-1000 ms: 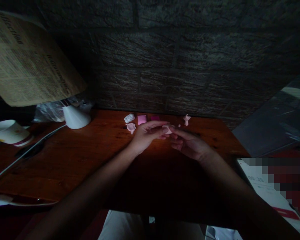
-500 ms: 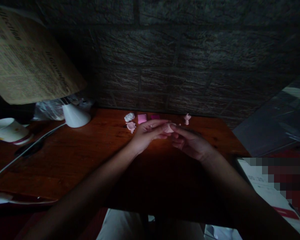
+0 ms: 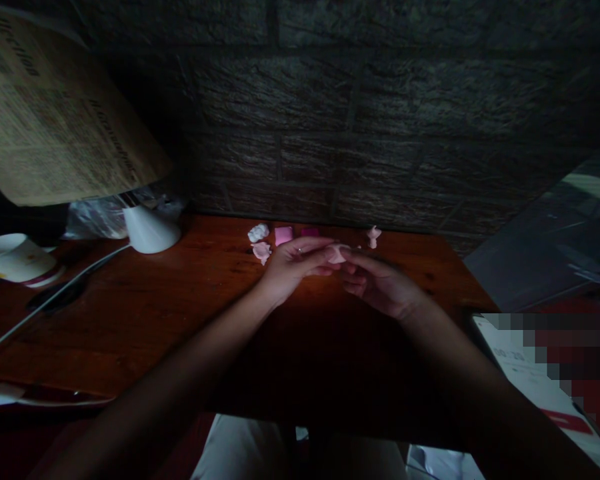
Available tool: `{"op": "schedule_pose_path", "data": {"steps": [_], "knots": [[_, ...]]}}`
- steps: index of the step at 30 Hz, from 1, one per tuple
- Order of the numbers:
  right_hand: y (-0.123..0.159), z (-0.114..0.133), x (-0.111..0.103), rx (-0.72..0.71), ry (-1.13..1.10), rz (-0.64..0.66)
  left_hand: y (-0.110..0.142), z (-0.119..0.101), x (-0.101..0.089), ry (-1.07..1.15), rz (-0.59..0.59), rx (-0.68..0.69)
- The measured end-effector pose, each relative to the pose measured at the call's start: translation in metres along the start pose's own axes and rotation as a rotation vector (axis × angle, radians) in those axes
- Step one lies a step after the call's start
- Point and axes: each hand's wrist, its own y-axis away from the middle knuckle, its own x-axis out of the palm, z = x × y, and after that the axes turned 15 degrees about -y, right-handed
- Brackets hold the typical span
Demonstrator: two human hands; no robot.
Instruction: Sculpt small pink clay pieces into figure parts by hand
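Note:
A small lump of pale pink modelling clay (image 3: 337,253) is pinched between my two hands above the table. My left hand (image 3: 295,265) grips it from the left with the thumb and fingers. From the other side my right hand (image 3: 377,280) presses it, its thumb and forefinger closed on the edge. Behind my left hand lie a white clay lump (image 3: 258,232), a light pink ragged piece (image 3: 261,251), a pink block (image 3: 283,235) and a magenta block (image 3: 309,233), partly covered. Farther right, a pale pink shaped clay piece (image 3: 373,236) stands on the table.
The brown wooden table (image 3: 180,300) ends against a dark stone-patterned wall (image 3: 310,113). On the left are a lamp with a newsprint shade (image 3: 65,127), a white cable (image 3: 55,300) and a paper cup (image 3: 15,259). A lit screen (image 3: 520,373) is at the lower right.
The view has shifted very slightly. Both hands stay around the pale pink clay in almost the same pose.

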Motion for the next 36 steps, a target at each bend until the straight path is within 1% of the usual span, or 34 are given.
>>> {"op": "schedule_pose_path", "data": {"steps": [4,11,14,19,23,26,28,30,33,36], "knots": [[-0.0001,-0.0009,0.0,0.032,-0.037,-0.006,0.0002,-0.0002,0.0007,0.003,-0.016,-0.005],[0.0011,-0.0008,0.0022,0.073,-0.153,0.022,0.001,0.0019,0.001,-0.011,0.056,-0.001],[-0.0006,-0.003,0.0028,0.08,-0.166,0.032,0.0017,0.0026,0.0027,-0.022,0.046,0.012],[-0.0025,-0.0056,0.0026,0.078,-0.192,0.008,0.0018,0.0035,0.0052,0.007,-0.003,0.032],[-0.0018,-0.0046,0.0019,0.071,-0.143,0.011,0.001,0.0032,0.0031,-0.006,0.022,0.022],[-0.0018,-0.0041,0.0011,-0.027,-0.02,0.003,0.0005,0.003,0.0014,-0.032,-0.006,0.038],[-0.0021,-0.0046,0.0007,-0.146,0.094,-0.016,0.0004,0.0025,0.001,-0.039,-0.065,0.04],[-0.0021,-0.0056,0.0007,-0.273,0.214,-0.069,0.0009,0.0013,0.0011,-0.049,-0.1,0.021],[-0.0013,-0.0073,0.0011,-0.42,0.378,-0.146,0.0022,-0.0011,0.0014,-0.09,-0.099,-0.017],[-0.0006,-0.009,0.0013,-0.5,0.51,-0.129,0.0028,-0.0021,0.0015,-0.133,-0.107,-0.032]]}}
